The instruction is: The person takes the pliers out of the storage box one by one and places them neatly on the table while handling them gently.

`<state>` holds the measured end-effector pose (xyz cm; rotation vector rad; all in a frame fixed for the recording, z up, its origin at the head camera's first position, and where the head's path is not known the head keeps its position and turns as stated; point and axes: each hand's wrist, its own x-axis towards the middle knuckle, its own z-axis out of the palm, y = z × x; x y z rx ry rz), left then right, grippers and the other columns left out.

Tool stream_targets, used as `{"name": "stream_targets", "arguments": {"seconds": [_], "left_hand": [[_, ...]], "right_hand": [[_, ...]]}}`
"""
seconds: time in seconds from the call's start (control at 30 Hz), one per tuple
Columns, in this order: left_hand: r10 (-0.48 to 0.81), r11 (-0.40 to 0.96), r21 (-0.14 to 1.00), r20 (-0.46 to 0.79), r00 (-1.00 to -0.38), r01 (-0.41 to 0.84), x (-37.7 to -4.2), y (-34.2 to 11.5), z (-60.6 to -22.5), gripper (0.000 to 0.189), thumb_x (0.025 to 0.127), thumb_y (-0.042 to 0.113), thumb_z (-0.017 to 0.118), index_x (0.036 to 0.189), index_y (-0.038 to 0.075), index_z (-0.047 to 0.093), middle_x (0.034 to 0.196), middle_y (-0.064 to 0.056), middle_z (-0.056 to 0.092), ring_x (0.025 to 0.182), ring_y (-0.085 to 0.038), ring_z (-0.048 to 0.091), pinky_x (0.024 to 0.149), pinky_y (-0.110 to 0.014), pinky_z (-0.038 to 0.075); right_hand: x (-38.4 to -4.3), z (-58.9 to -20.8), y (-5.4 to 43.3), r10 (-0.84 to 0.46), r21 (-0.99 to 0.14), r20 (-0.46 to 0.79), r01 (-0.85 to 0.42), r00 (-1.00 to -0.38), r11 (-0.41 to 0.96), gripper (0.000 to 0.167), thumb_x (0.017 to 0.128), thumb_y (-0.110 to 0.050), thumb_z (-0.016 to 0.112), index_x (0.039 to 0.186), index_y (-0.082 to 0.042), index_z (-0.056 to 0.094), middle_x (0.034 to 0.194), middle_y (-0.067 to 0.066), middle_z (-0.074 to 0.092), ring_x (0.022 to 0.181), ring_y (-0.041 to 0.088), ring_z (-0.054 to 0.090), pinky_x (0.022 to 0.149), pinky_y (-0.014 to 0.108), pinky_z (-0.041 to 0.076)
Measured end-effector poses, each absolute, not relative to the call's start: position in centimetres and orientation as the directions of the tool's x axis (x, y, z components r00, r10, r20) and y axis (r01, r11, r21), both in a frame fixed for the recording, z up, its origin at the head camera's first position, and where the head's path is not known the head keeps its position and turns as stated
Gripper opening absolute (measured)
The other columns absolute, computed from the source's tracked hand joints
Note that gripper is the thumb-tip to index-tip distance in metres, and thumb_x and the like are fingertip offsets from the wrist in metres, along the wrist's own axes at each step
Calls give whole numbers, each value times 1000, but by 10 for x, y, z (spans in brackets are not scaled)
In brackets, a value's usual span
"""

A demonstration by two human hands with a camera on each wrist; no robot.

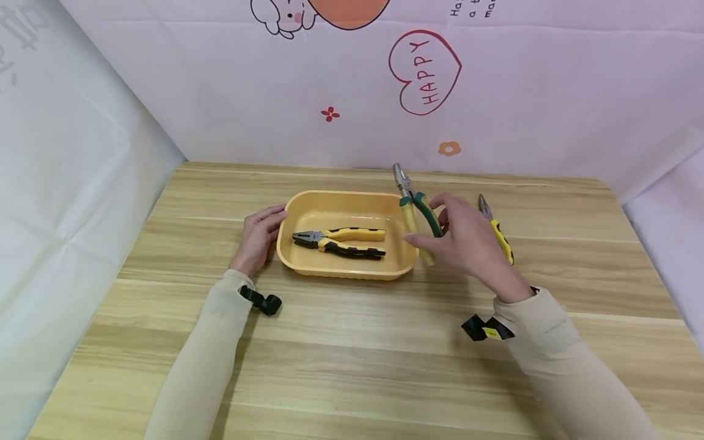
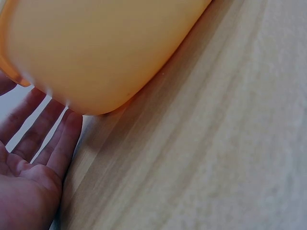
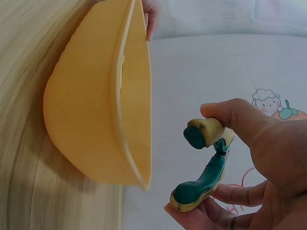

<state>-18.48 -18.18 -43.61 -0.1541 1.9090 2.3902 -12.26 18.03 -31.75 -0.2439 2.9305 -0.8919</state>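
My right hand (image 1: 467,235) holds a pair of pliers (image 1: 404,183) with green and cream handles, thumb on one handle and fingers on the other. The pliers are raised over the right end of a yellow-orange plastic basin (image 1: 346,273), jaws pointing away from me, and their handles (image 3: 196,187) stand spread apart. Inside the basin lies a second pair of pliers (image 1: 352,233) with yellow-and-black handles. My left hand (image 1: 257,238) rests against the basin's left end; in the left wrist view its fingers (image 2: 36,132) reach out nearly straight along the basin's wall (image 2: 96,57).
A third pair of pliers (image 1: 497,235), narrow-tipped with yellow-and-black handles, lies on the wooden table (image 1: 341,354) right of the basin, partly behind my right hand. A white printed cloth (image 1: 247,98) hangs along the table's back edge, with more white cloth (image 1: 71,153) at the left.
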Motion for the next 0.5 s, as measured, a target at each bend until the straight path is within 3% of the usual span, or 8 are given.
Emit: {"name": "stream_targets", "arguments": {"seconds": [0.2,0.5], "left_hand": [[-3,-219,968,-125,-992,-122,-184,-182,-436,42,101,6,58,138,-15,52,113,2,69,100,-10,68,90,-25,57],[-3,-212,970,-125,-992,-121,-184,-182,-436,42,101,7,59,137,-15,53,115,0,68,100,-11,68,90,-25,57]], "right_hand": [[-124,-319,192,-118,-573,-25,-82,-993,815,67,84,-49,81,125,-2,56,99,17,59,88,32,54,70,40,43],[-130,-329,210,-53,-567,-72,-2,-996,824,72,85,-50,79,129,0,51,103,21,59,91,36,56,71,42,45]]}}
